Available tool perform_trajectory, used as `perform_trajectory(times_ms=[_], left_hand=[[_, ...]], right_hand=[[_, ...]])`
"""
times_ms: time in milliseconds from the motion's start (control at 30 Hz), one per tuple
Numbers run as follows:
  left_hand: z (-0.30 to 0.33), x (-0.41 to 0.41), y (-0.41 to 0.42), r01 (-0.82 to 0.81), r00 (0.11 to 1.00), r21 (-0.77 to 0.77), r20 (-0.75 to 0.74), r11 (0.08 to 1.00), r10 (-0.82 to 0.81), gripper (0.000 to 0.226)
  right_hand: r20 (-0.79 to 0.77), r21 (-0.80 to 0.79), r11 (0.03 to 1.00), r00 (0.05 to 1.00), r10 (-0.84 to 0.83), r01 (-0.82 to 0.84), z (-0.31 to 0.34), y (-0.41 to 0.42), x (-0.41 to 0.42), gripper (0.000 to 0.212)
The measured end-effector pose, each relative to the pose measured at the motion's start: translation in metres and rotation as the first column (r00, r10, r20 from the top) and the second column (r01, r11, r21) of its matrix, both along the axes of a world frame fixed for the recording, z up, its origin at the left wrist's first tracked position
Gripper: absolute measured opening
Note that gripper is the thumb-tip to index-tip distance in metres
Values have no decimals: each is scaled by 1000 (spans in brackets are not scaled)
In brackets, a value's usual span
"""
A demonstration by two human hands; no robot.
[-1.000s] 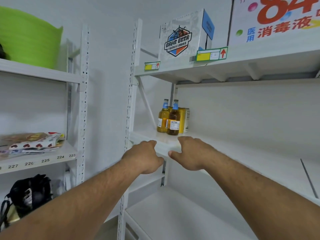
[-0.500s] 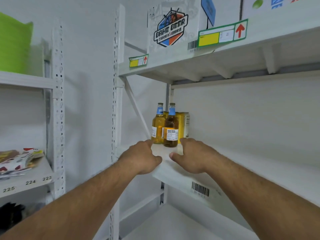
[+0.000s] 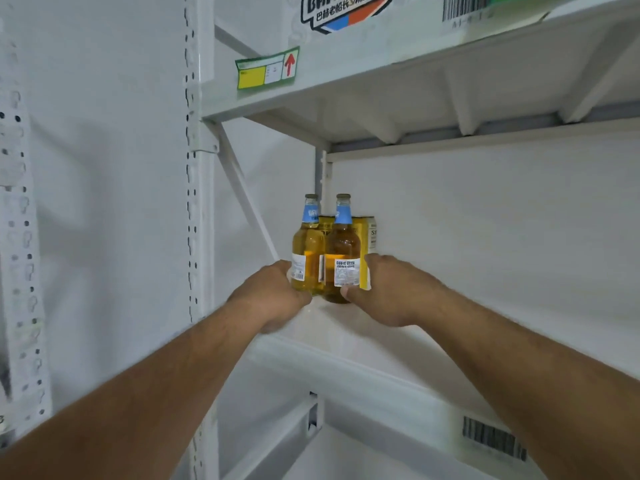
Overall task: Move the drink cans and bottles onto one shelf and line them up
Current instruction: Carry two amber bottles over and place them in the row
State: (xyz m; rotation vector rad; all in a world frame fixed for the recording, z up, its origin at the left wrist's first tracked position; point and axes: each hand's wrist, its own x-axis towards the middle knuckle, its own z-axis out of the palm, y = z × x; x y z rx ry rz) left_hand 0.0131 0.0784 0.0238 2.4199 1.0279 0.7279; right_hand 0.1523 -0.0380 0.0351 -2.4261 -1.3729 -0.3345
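Two amber beer bottles with blue neck labels stand side by side in the back left corner of the white middle shelf (image 3: pixel 349 341). The left bottle (image 3: pixel 306 247) has my left hand (image 3: pixel 272 299) wrapped around its lower part. My right hand (image 3: pixel 388 289) grips the base of the right bottle (image 3: pixel 343 251), thumb in front. Behind the bottles stand yellow drink cans (image 3: pixel 363 233), mostly hidden. Both bottles are upright.
The shelf above (image 3: pixel 415 64) carries a white beer carton (image 3: pixel 346 12) and a green-yellow price tag (image 3: pixel 266 69). A perforated white upright (image 3: pixel 197 202) stands on the left, a diagonal brace (image 3: pixel 242 188) beside the bottles. A lower shelf (image 3: pixel 381 459) lies beneath.
Both hands have reached forward from the shelf's front edge to the bottles and closed on them. The camera has moved closer and tilted up.
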Motion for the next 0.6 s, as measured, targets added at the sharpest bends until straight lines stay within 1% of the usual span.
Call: perform_trajectory(times_ms=[167, 233, 333, 400, 467, 567, 600], left_hand=[[6, 19, 55, 100, 992, -61, 77, 993, -95, 80], [6, 28, 75, 116, 989, -102, 101, 988, -106, 85], [5, 43, 100, 168, 976, -175, 170, 970, -138, 84], [4, 52, 113, 208, 965, -220, 204, 953, -164, 84], [3, 62, 125, 245, 954, -257, 234, 935, -186, 82], [-1, 76, 142, 305, 936, -304, 272, 903, -224, 77], [-2, 80, 145, 318, 931, -307, 281, 897, -234, 73]], right_hand=[[-15, 48, 991, 992, -126, 126, 8, 41, 8, 61], [-64, 90, 981, 984, -169, 174, 12, 54, 10, 62], [-182, 164, 955, 959, -216, 246, 17, 73, 11, 64], [-267, 232, 935, 942, -203, 268, 20, 87, 14, 60], [-385, 288, 910, 906, -176, 299, 22, 98, 16, 53], [-522, 361, 875, 847, -97, 323, 23, 109, 17, 33], [-549, 385, 865, 833, -66, 322, 23, 111, 18, 31]])
